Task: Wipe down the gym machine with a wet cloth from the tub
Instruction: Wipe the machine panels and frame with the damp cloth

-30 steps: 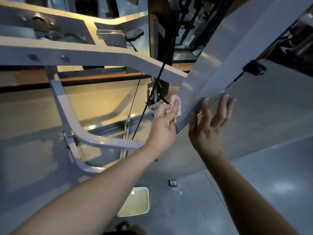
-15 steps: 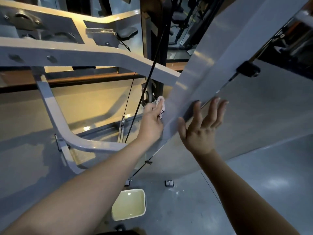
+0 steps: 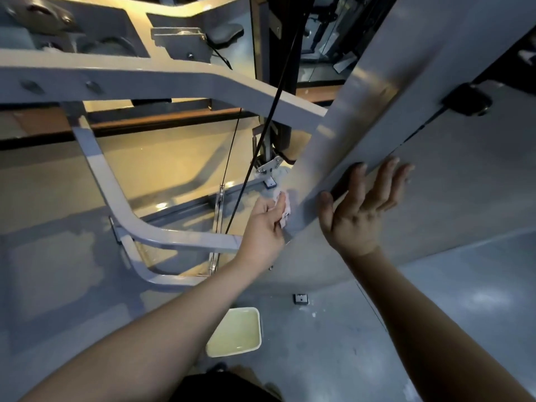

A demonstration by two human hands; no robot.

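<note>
Fingers (image 3: pixel 274 207) of the left hand (image 3: pixel 262 227) are curled round a small pale cloth (image 3: pixel 287 211), which is pressed against the lower left edge of a broad sloping grey beam (image 3: pixel 362 91) of the gym machine (image 3: pixel 150 79). How much of the cloth is bunched inside the palm cannot be told, since only a crumpled strip is seen past the fingertips. The right hand (image 3: pixel 356 219) is held open at the opposite edge of the same beam, just beside the left hand. Its fingers (image 3: pixel 383 178) are straight and spread, pointing up along the beam, and nothing is gripped by them. The thumb (image 3: pixel 324 204) is set apart near the beam's lower end.

A black cable (image 3: pixel 269 120) is seen running down to the left of the beam, and a curved grey tube (image 3: pixel 116 195) of the frame is bent round further left. A black knob (image 3: pixel 467 100) is fixed by the beam's right edge, higher up. On the grey floor (image 3: pixel 449 329), between the two bare forearms (image 3: pixel 174 329), the white square tub (image 3: pixel 244 309) is stood, well apart from the cloth, with pale liquid (image 3: pixel 233 333) in it. A small square plate (image 3: pixel 300 298) is seen on the floor near the tub.
</note>
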